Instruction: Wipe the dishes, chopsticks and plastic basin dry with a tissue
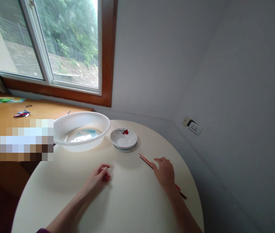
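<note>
The edge of the round cream table (132, 210) curves just beyond your right hand (165, 171), with tabletop stretching across to your left hand (100, 174). That left one's loosely curled, contents unclear; the right arches over slim red and dark-brown chopsticks (145, 159), grip impossible to tell. They slant lengthwise, far ends pointing ahead-left, near ends beside your wrist. Ahead, between your hands: stacked glossy white bowls (124, 141), red-flowered; beyond your left, a translucent plastic basin (81, 147).

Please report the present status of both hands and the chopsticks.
Left hand loosely curled. Right hand over chopsticks, hiding their middle; grip unclear. Stacked dishes near the far ends.
</note>
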A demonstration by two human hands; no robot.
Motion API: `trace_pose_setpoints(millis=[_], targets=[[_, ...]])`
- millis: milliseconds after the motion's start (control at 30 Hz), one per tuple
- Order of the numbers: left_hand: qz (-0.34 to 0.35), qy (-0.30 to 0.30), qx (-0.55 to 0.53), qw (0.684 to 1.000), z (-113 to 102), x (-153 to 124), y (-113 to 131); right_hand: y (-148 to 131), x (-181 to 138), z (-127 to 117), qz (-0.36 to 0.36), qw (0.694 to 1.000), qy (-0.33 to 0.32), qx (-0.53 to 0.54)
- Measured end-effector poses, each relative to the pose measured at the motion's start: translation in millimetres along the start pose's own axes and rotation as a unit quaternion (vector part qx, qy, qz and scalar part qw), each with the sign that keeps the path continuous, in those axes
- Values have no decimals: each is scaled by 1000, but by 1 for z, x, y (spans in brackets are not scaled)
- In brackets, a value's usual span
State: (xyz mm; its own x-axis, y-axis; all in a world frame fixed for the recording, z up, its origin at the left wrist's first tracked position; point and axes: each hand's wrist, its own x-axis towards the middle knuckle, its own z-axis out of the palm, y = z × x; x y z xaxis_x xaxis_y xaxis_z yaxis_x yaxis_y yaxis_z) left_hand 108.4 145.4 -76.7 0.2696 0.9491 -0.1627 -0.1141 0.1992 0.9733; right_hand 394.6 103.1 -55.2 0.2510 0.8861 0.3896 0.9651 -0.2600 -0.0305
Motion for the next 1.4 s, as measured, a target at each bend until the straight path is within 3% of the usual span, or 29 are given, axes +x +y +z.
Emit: trace_pose_setpoints(millis=[167, 533, 967, 1400], targets=[[25, 22, 19, 999, 2, -3, -1, 21, -26, 6, 66, 995, -56, -41], [107, 79, 94, 987, 13, -31, -12, 6, -48, -1, 114, 984, -137, 5], [165, 108, 173, 965, 24, -66, -19, -5, -62, -7, 130, 984, -119, 18], [174, 107, 212, 956, 26, -64, -20, -6, -45, 10, 139, 980, -138, 19]])
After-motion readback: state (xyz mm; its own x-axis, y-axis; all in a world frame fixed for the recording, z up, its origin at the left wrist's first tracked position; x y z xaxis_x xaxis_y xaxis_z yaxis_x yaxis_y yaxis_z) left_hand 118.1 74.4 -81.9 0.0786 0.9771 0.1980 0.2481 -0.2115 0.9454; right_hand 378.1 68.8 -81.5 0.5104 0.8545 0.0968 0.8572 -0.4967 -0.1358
